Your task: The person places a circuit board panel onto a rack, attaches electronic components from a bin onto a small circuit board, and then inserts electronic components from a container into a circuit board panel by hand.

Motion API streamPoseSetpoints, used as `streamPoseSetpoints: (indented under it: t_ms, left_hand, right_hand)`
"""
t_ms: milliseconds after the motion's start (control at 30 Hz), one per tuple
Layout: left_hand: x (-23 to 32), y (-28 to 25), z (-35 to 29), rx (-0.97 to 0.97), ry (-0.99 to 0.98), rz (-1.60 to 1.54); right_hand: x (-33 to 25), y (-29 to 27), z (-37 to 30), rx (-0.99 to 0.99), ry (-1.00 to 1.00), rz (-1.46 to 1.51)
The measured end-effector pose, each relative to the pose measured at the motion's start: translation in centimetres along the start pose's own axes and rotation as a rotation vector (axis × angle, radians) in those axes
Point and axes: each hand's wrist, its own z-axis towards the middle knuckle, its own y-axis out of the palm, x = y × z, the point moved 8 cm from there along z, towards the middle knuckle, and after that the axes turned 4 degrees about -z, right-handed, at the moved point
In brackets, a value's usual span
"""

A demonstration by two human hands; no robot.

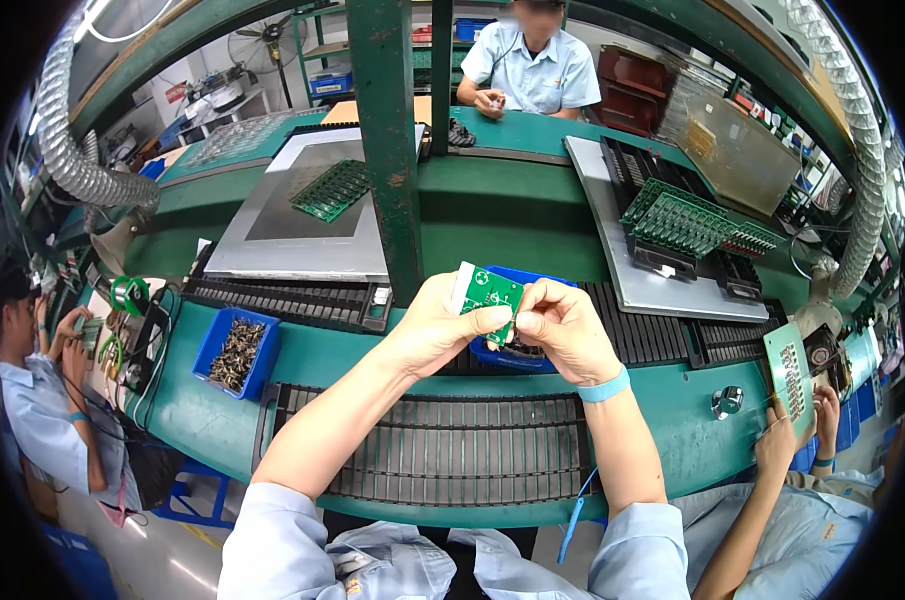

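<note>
My left hand point(427, 328) grips a small green circuit board point(489, 287) with a white strip along its left side, the thumb lying across its face. At the board's right edge, the thumb and forefinger of my right hand point(570, 330) are pinched together; whatever sits between them is too small and covered to make out. A blue bin point(517, 274) is directly behind and below both hands, mostly hidden by them. Between my forearms lies a black slotted rack point(452, 450) on the green bench.
Left of my arm stands a blue bin of small metal parts point(236, 355). Grey panels carry green boards at far left point(332, 190) and far right point(677, 215). A green post point(387, 150) rises ahead. Co-workers sit opposite point(532, 70), left and right; a blue cord point(572, 525) hangs near my right arm.
</note>
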Motion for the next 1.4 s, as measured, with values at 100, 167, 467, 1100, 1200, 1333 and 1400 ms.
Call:
streamPoseSetpoints:
  t_ms: [100, 167, 467, 1100, 1200, 1333, 1400]
  left_hand:
    - [0.2, 0.6, -0.4, -0.011, -0.022, -0.039]
    - [0.0, 1.0, -0.6, -0.025, -0.049, -0.079]
    - [0.7, 1.0, -2.7, -0.183, 0.008, -0.198]
    - [19.9, -19.2, -21.3, 0.783, -0.154, 1.744]
    - [17.5, -13.6, -18.4, 0.661, -0.107, 1.09]
    - [9.6, -6.8, -9.4, 0.202, -0.042, 0.96]
    - [6.4, -3.2, -5.7, 0.042, 0.05, 0.933]
  right_hand:
    - [0.2, 0.5, -0.2, -0.011, 0.016, 0.04]
    - [0.6, 0.8, -0.3, -0.016, 0.034, 0.083]
    - [1.6, 2.7, -0.4, -0.008, 0.043, -0.037]
    - [-1.1, -2.4, -3.8, 0.238, 0.008, -0.756]
    - [-1.3, -1.7, -2.8, 0.338, -0.045, -0.902]
    - [-1.0, 1.2, -2.6, 0.326, -0.071, -0.666]
    - [-1.1, 4.0, -2.1, 0.314, -0.002, -0.506]
